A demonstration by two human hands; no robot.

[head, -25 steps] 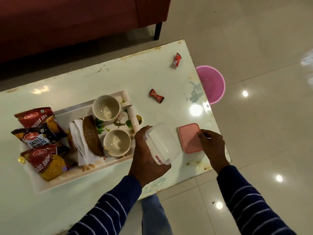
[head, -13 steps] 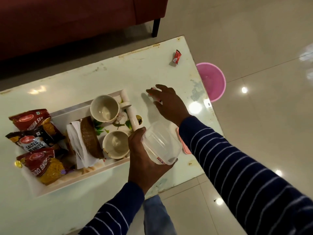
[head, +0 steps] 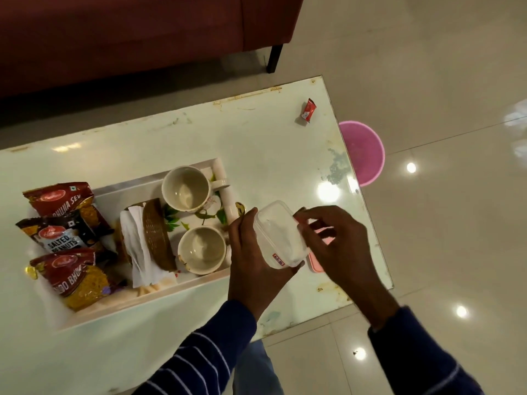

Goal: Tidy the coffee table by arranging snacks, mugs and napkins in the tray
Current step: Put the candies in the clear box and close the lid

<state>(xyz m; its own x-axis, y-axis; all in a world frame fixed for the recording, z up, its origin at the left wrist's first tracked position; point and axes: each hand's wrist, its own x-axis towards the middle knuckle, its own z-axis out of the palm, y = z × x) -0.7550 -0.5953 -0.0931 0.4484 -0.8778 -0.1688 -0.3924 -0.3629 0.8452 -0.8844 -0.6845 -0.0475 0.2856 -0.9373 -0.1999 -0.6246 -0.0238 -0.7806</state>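
Since half second ago: right hand pulled back from table centre; red twist-wrapped candy gone from tabletop. Now fingers pinched at rim of clear plastic rectangular container; anything between them too small to tell. Left hand wrapped around container, tilted, held above glossy pale coffee table beside white rectangular tray holding mugs, napkins, snack packets. Small red sachet near far corner.
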